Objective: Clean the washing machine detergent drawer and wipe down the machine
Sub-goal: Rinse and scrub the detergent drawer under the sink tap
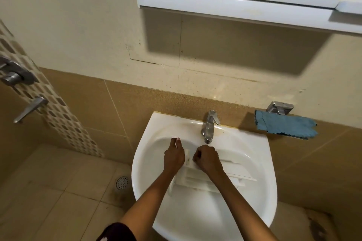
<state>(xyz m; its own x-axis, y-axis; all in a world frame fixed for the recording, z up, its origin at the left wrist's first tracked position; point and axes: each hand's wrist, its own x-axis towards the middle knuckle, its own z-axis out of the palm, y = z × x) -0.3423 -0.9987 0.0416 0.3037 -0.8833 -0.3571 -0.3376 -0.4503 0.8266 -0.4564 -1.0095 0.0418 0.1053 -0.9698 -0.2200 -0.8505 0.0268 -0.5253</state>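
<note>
Head view: the room is a bathroom with a cream upper wall (78, 25), scuffed and marked below a white-framed mirror cabinet (235, 4), and a band of tan tiles (121, 107) beneath it. A strip of mosaic tile (58, 113) runs down the left side beside chrome shower fittings (29, 109). The tiled floor (49, 191) carries a round metal drain (122, 182) just beside the basin. A white wall-hung basin (195, 213) stands centre, with a chrome tap (209, 126) at its back rim. To the right, a blue cloth (286, 125) hangs from a chrome holder (280, 107) on the tiles. The white detergent drawer (215, 177) lies inside the basin bowl, below the tap spout, under both hands. The left hand (174, 157) rests on the drawer's left end, two fingers stretched toward the basin's back wall; whether its grip closes on the drawer cannot be told. The right hand (207, 159) has its grip curled tight, pinching the drawer's far edge.
</note>
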